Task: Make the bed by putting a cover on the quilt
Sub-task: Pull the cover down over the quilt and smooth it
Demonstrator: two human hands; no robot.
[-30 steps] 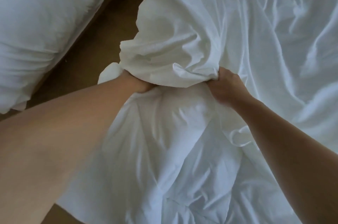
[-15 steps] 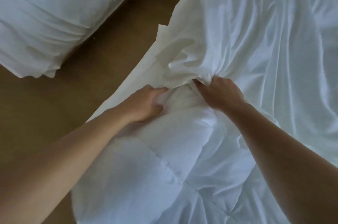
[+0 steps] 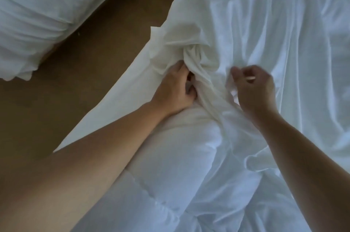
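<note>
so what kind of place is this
Most likely a bedroom: a padded white quilt lies partly under a thin white cover, and a plump pillow lies across a strip of brown floor.

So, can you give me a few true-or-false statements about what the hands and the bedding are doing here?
1. The left hand grips bunched cover fabric. True.
2. The right hand lies flat and open. False: its fingers are curled, pinching the cover.
3. The pillow lies on the quilt. False: a brown surface separates them.
4. Part of the padded quilt is uncovered. True.
</note>
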